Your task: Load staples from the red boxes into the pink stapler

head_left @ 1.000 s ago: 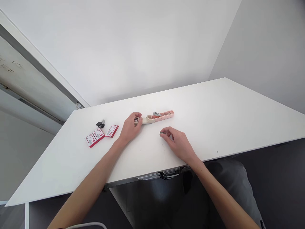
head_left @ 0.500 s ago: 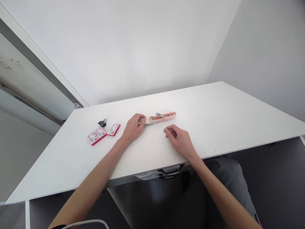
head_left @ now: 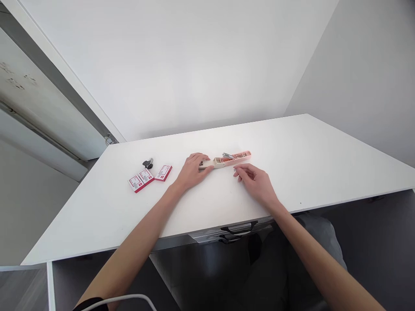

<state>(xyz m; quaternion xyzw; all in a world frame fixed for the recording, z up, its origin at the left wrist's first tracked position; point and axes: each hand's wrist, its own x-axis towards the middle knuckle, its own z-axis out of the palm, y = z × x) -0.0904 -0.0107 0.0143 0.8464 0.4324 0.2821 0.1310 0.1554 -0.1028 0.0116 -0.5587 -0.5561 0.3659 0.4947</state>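
Note:
A pink and cream stapler [head_left: 232,158] lies opened out flat on the white table [head_left: 324,160], with its metal staple track showing. My left hand [head_left: 193,169] is closed on the stapler's left end, thumb and fingers wrapped round it. Just in front of the stapler's middle, my right hand [head_left: 256,180] rests on the table with its fingertips pinched together. What they hold is too small to make out.
Three red and white staple boxes [head_left: 144,178] lie to the left of my left hand. A small black clip-like tool [head_left: 148,163] sits behind them. A drawer handle [head_left: 238,229] shows under the table's front edge. White walls stand behind and to the right.
My right hand has moved forward and right, from open table up to the stapler's near side. My left hand stays on the stapler's end. The camera has shifted a little.

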